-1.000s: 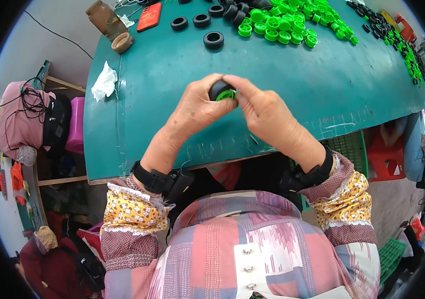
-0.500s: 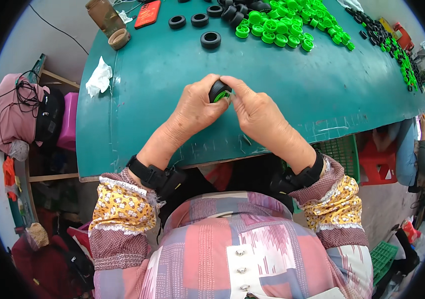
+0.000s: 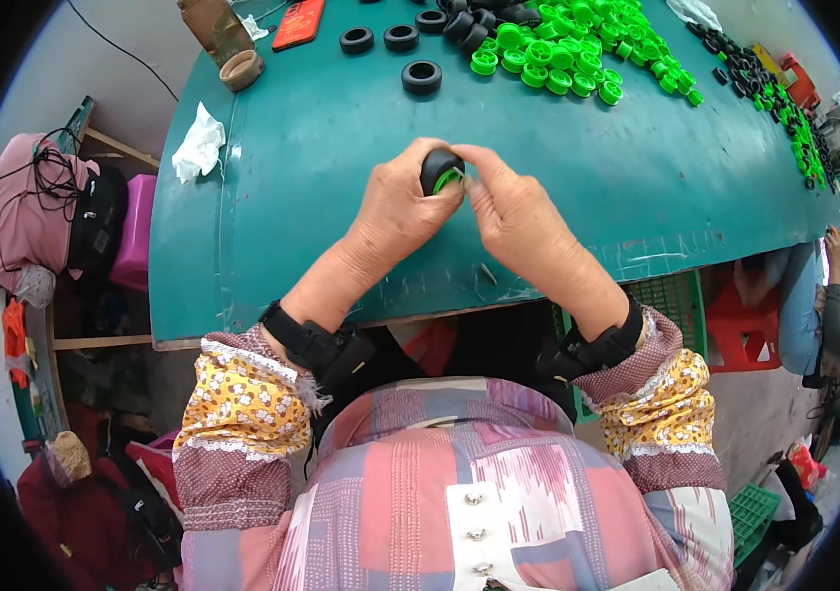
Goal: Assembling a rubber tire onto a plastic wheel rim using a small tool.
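Observation:
Between my hands, above the green tabletop [image 3: 322,128], is a small black toy tyre [image 3: 437,167] with a bright green wheel rim [image 3: 448,179] showing inside it. My left hand [image 3: 402,192] is closed around the tyre's left side, thumb at its lower edge. From the right, my right hand [image 3: 516,202] pinches the tyre and rim, its index finger over the top and its thumb near the rim. Fingers hide part of the wheel. Beyond my hands lies a loose black tyre [image 3: 421,77].
A heap of green rims [image 3: 578,54] fills the far middle, with black tyres [image 3: 474,25] beside it. Another mixed pile [image 3: 784,108] lies far right. At the far left are a brown jar [image 3: 215,30], its lid [image 3: 242,71], a red phone [image 3: 299,24] and crumpled tissue [image 3: 199,144].
The wheel has turned a little in my fingers, and its rim shows at a different tilt. My right thumb and index finger have shifted slightly. The whole view has moved a little.

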Motion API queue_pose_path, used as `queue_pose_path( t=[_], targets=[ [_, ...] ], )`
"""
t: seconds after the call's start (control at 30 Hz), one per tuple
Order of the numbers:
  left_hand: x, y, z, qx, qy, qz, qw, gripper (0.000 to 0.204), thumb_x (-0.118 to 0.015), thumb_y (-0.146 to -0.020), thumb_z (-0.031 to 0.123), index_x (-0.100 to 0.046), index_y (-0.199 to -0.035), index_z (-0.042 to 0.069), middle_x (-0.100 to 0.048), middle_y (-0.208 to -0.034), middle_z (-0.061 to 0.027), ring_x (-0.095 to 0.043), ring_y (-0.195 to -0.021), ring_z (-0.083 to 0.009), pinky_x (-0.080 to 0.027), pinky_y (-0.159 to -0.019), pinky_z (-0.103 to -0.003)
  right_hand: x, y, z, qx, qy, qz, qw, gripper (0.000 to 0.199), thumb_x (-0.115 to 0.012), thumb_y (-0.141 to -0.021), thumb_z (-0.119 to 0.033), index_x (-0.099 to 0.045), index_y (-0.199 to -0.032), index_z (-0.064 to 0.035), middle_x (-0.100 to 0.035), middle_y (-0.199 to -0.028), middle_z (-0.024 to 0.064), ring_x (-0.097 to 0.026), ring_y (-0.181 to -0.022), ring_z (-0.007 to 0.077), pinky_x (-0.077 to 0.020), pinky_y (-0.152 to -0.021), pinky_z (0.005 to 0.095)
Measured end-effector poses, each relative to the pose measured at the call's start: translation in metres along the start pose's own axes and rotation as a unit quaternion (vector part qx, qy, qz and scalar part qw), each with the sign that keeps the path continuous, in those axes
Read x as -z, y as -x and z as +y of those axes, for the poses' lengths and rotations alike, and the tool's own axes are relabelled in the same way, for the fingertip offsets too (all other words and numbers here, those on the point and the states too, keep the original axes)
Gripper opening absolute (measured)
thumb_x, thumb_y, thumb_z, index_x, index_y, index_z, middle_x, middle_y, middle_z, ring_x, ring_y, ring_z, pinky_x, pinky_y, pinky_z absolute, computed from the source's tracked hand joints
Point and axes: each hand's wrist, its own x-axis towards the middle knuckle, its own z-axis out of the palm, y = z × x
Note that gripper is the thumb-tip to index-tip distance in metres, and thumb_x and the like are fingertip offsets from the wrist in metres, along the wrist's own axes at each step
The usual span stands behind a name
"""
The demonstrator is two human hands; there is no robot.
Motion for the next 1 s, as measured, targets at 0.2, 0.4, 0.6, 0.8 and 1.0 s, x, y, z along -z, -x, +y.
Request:
queue_pose_path(
  t=[0.2,0.4,0.6,0.8,1.0],
  targets=[
    [0.011,-0.009,0.002,0.049,0.006,-0.110,0.993,0.023,-0.064,-0.074,0.010,-0.055,-0.093,0.001,-0.057,-0.073,-0.0091,-0.055,-0.067,-0.0155,-0.046,-0.062,-0.028,-0.005,0.009,-0.006,0.022,0.078,0.009,0.997,0.032,-0.047,-0.084,-0.007,-0.042,-0.115,-0.0049,-0.058,-0.064,0.0212,-0.058,-0.062,0.0398,-0.0460,-0.054,0.0482],
    [-0.002,-0.001,0.001,0.014,-0.002,0.002,1.000,0.021,-0.063,-0.074,0.011,-0.055,-0.090,0.000,-0.057,-0.072,-0.0101,-0.055,-0.065,-0.0169,-0.046,-0.061,-0.029,0.000,-0.001,-0.003,-0.018,0.030,-0.005,0.999,0.035,-0.048,-0.079,-0.003,-0.042,-0.114,-0.0009,-0.059,-0.064,0.0200,-0.059,-0.061,0.0384,-0.0475,-0.055,0.0471],
    [0.008,-0.007,-0.005,0.016,-0.001,-0.097,0.995,0.021,-0.062,-0.075,0.014,-0.054,-0.090,0.001,-0.059,-0.071,-0.0136,-0.058,-0.064,-0.0231,-0.046,-0.061,-0.031,-0.005,0.011,-0.008,0.020,0.086,0.019,0.996,0.028,-0.045,-0.085,-0.007,-0.042,-0.113,-0.0060,-0.059,-0.066,0.0210,-0.058,-0.063,0.0397,-0.0462,-0.054,0.0474],
    [-0.001,0.003,-0.001,0.019,-0.041,-0.033,0.998,0.021,-0.062,-0.074,0.015,-0.056,-0.087,0.001,-0.059,-0.069,-0.0140,-0.058,-0.062,-0.0252,-0.046,-0.059,-0.033,-0.002,0.004,0.006,-0.017,-0.027,-0.005,0.999,0.030,-0.044,-0.085,-0.006,-0.040,-0.115,-0.0050,-0.058,-0.067,0.0218,-0.057,-0.063,0.0406,-0.0457,-0.055,0.0482],
    [0.009,-0.005,-0.003,0.017,-0.033,-0.107,0.994,0.021,-0.063,-0.072,0.015,-0.057,-0.086,0.001,-0.057,-0.065,-0.0116,-0.054,-0.057,-0.0186,-0.045,-0.056,-0.031,-0.002,0.014,-0.012,-0.023,0.038,-0.004,0.999,0.032,-0.044,-0.084,-0.005,-0.039,-0.115,-0.0049,-0.058,-0.067,0.0227,-0.057,-0.062,0.0411,-0.0458,-0.056,0.0490]
  ],
)
